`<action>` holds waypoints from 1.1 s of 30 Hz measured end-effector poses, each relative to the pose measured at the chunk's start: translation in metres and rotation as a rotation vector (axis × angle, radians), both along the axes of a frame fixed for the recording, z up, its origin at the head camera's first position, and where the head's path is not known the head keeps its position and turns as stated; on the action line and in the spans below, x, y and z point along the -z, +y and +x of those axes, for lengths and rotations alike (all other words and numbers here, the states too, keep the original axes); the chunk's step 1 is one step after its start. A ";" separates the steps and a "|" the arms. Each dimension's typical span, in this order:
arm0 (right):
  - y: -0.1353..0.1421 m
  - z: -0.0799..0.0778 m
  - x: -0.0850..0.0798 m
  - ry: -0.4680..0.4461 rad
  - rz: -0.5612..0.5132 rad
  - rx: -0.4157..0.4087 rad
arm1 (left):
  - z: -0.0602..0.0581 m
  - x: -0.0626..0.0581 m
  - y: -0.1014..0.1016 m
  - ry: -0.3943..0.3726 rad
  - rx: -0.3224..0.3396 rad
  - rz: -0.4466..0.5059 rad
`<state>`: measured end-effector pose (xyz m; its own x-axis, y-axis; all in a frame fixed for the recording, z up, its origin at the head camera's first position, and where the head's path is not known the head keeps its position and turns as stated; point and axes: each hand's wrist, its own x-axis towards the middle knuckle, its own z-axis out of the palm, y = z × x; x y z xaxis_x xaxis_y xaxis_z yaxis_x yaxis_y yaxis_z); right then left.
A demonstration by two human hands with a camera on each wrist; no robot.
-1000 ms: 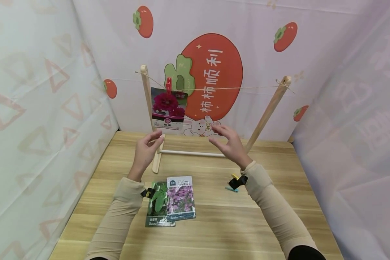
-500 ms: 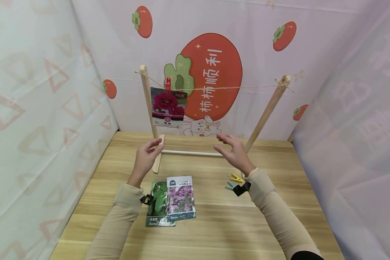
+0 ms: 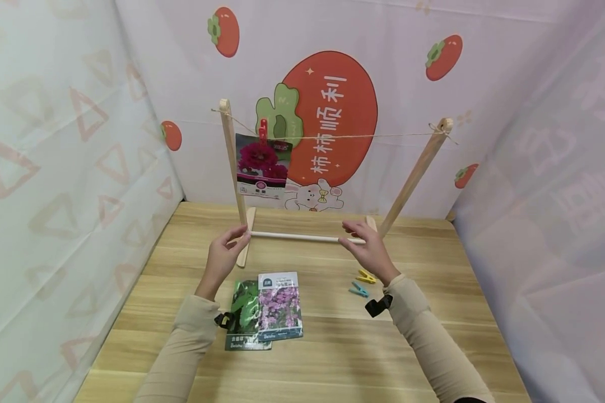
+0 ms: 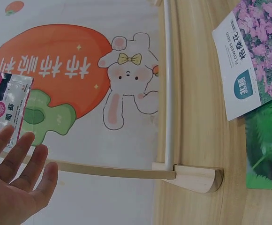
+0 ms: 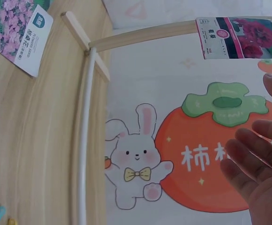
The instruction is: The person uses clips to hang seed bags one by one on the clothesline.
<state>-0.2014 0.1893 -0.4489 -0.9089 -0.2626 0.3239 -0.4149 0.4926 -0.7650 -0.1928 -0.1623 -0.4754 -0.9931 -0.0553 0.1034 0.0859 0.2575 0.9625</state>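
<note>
My left hand [image 3: 223,258] hovers near the foot of the left post, fingers loosely bent and nothing in them. Across from it my right hand [image 3: 369,251] hangs in front of the white rod's right end, likewise holding nothing. A seed packet with dark pink flowers [image 3: 262,168] hangs from the string [image 3: 353,136] by a red clothespin [image 3: 263,132]. Below the left hand lie two more seed packets: a pink-flowered packet [image 3: 280,308] overlaps a green-leaf packet [image 3: 243,313]. Under the right hand are a yellow clothespin [image 3: 366,276] and a blue clothespin [image 3: 359,289].
A wooden left post [image 3: 233,162] and right post [image 3: 414,173] carry the string, joined low down by a white rod [image 3: 302,237]. The wooden table [image 3: 333,358] is enclosed by printed cloth [image 3: 398,33] at the back and both sides.
Both hands have lowered and drawn back toward the tabletop, the right also shifting rightward. The yellow and blue clothespins have come into fuller view. The hanging packet stays on the string.
</note>
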 end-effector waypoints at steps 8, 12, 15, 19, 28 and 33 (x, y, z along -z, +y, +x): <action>0.007 0.007 0.016 -0.013 -0.026 0.017 | 0.001 0.017 -0.003 -0.032 0.008 -0.026; 0.012 0.011 0.025 -0.036 -0.043 0.029 | 0.002 0.027 -0.006 -0.064 0.006 -0.048; 0.014 0.014 0.031 -0.057 -0.050 0.044 | 0.005 0.034 -0.007 -0.082 -0.004 -0.057; 0.015 0.018 0.039 -0.085 -0.047 0.066 | 0.008 0.041 -0.008 -0.095 -0.012 -0.061; 0.021 0.027 0.059 -0.136 -0.038 0.083 | 0.009 0.060 -0.010 -0.140 -0.010 -0.089; 0.024 0.031 0.070 -0.147 -0.013 0.110 | 0.012 0.070 -0.010 -0.125 -0.030 -0.120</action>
<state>-0.1705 0.2134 -0.5191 -0.9698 -0.1559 0.1878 -0.2422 0.5187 -0.8200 -0.1812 -0.1724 -0.5451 -0.9967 -0.0800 -0.0132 -0.0421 0.3719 0.9273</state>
